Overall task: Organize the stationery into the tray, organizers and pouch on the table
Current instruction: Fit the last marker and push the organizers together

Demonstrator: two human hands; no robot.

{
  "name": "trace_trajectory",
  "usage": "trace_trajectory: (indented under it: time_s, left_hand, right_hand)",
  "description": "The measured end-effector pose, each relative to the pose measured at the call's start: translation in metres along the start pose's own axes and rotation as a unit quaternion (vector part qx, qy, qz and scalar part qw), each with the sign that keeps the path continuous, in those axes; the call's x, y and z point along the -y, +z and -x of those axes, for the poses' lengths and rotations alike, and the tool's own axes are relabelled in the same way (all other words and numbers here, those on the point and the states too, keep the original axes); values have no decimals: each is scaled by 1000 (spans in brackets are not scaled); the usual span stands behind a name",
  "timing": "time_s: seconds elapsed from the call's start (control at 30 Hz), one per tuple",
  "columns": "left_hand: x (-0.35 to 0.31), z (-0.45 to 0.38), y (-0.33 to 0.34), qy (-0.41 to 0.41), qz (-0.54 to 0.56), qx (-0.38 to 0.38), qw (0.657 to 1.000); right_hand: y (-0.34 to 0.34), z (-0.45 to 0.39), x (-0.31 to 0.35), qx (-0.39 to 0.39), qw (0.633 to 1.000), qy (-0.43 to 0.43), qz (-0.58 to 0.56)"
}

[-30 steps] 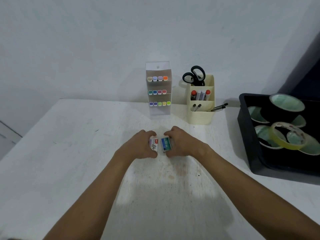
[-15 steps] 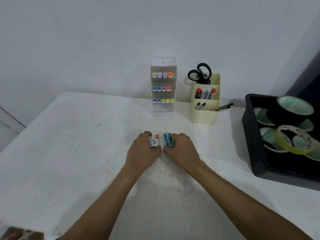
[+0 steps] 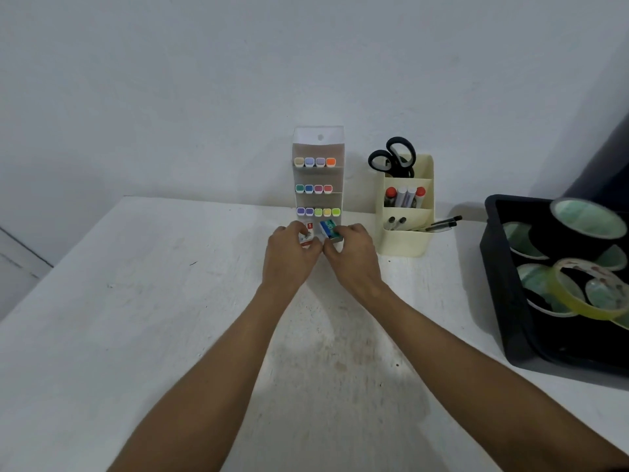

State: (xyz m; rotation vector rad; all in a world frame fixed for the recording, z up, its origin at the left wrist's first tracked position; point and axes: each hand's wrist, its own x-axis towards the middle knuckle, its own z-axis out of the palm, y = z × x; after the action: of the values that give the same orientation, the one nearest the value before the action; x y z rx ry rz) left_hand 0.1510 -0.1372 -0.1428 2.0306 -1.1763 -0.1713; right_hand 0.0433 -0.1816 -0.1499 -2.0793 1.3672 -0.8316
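Note:
My left hand [image 3: 289, 257] pinches a small white and red box [image 3: 307, 235]. My right hand [image 3: 352, 255] pinches a small blue and green box [image 3: 329, 229]. Both boxes are held side by side right at the foot of the clear marker organizer [image 3: 318, 144], which holds three rows of coloured markers. To its right stands a cream desk organizer [image 3: 406, 233] with black scissors [image 3: 393, 158], markers and pens. A black tray [image 3: 503, 277] at the right edge holds several tape rolls.
The white table [image 3: 136, 318] runs up to a plain wall behind the organizers. Two black pens [image 3: 442, 224] stick out from the cream organizer toward the tray. The table's left edge drops off at the far left.
Both hands have moved away from me across the table with the two small boxes, from the middle of the table up to the base of the clear marker organizer.

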Motion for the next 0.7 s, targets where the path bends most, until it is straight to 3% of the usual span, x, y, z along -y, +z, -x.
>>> trace_trajectory:
  time_s: [0.37,0.7]
  left_hand:
    - [13,-5,13,23,-1,-4,1000]
    - [21,-18,17,39,-65,31,997]
  right_hand:
    - [13,-5,-14,-11,1000,-19,-5]
    - [27,-17,-17,10,998,-29,53]
